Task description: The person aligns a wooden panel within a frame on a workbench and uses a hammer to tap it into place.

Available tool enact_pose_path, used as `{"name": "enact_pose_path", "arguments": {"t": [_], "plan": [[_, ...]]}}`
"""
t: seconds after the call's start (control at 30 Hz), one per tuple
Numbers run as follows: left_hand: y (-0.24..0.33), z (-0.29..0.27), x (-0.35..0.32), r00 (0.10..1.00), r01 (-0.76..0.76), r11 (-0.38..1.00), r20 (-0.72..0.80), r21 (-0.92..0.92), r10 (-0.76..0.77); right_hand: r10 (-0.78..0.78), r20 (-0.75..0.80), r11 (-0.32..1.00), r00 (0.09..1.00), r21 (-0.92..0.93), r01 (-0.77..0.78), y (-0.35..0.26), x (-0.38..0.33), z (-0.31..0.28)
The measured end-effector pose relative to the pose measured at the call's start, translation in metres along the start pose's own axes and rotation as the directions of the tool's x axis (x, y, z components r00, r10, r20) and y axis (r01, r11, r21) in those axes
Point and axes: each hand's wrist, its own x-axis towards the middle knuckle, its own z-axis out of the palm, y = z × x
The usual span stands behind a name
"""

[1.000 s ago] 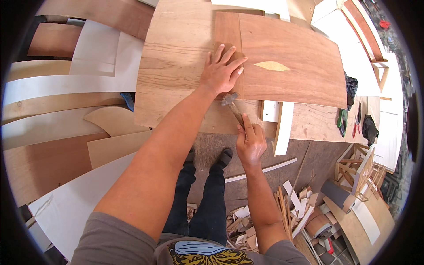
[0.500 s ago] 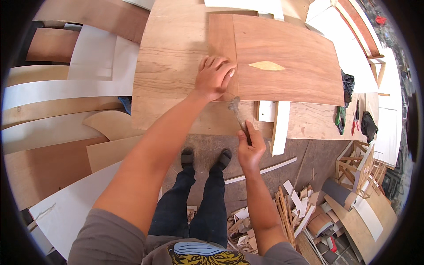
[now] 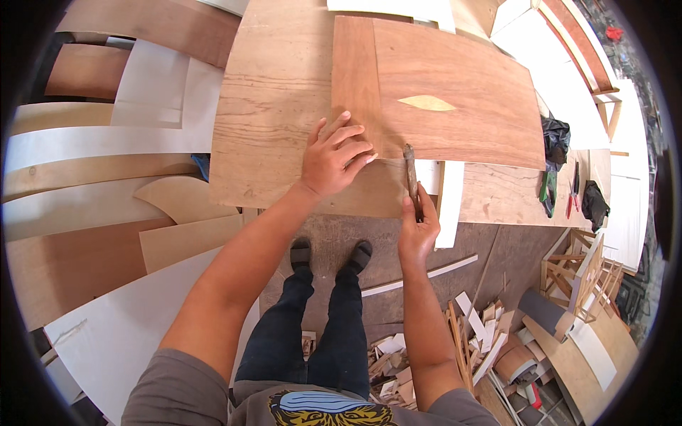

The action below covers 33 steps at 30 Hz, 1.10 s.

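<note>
With the left hand (image 3: 332,157) spread flat on the reddish veneer sheet (image 3: 455,92) at its near corner, and the right hand (image 3: 418,231) fingers clamped on a wooden-handled tool (image 3: 411,174) just beside, a slip could gouge the sheet or nick those fingertips.

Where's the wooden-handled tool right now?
In the head view, the wooden-handled tool is right of centre, held in the right hand, its tip at the reddish panel's near edge, beside the left hand.
</note>
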Motion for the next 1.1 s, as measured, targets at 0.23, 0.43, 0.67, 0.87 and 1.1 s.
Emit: {"name": "enact_pose_path", "arguments": {"t": [0.23,0.43,0.67,0.87,1.1], "plan": [[0.003,0.006,-0.006,0.999,-0.04,0.996,0.0,0.08,0.04,-0.006,-0.011,1.0,1.0,-0.011,0.006,0.0,0.006,-0.006],[0.008,0.007,-0.006,0.998,0.004,0.994,0.06,0.106,-0.01,0.005,0.051,0.984,0.999,-0.177,0.004,-0.023,0.018,-0.006],[0.011,0.01,0.005,0.991,0.117,0.992,0.077,-0.04,-0.113,0.176,0.188,0.981,0.966,-0.11,-0.157,-0.039,0.047,0.017],[0.009,0.013,0.006,0.975,0.217,0.969,0.076,-0.115,-0.209,0.165,0.208,0.986,0.964,-0.006,-0.167,-0.031,0.064,0.051],[0.013,0.01,0.01,0.973,0.23,0.953,0.017,-0.199,-0.231,0.221,0.221,0.968,0.95,0.068,-0.241,-0.034,0.062,0.067]]}}
